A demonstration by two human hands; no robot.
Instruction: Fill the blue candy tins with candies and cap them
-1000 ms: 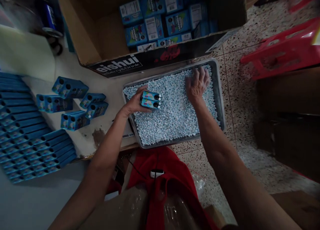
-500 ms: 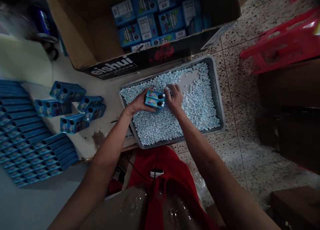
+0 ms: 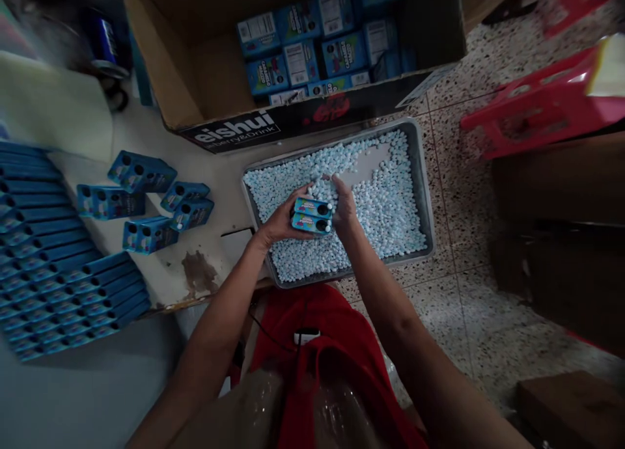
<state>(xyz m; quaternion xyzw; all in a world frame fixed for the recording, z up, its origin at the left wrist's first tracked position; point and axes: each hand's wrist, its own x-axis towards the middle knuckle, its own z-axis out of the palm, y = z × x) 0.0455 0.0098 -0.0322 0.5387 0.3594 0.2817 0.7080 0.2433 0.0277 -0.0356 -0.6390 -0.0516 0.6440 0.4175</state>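
Two small blue candy boxes (image 3: 310, 215) are held side by side in my left hand (image 3: 283, 222), above the tray. A dark round hole shows at the right end of each box, with a pale candy beside it. My right hand (image 3: 344, 209) is cupped close to the boxes' right end, with a handful of small white and pale-blue candies (image 3: 323, 189) at its fingers; part of its palm is hidden. Beneath both hands, more loose candies (image 3: 390, 221) spread over the metal tray (image 3: 430, 202), whose bare bottom shows at the upper right.
A large cardboard carton (image 3: 205, 133) with blue boxes inside stands behind the tray. On the left are several small blue boxes (image 3: 146, 172) and a big stack of blue boxes (image 3: 63, 260). A red plastic stool (image 3: 537, 101) and brown cartons (image 3: 551, 254) are at right.
My right hand has come up from the candies with some at its fingers and turned toward the boxes. My left hand and the boxes have shifted slightly right and nearer to me.
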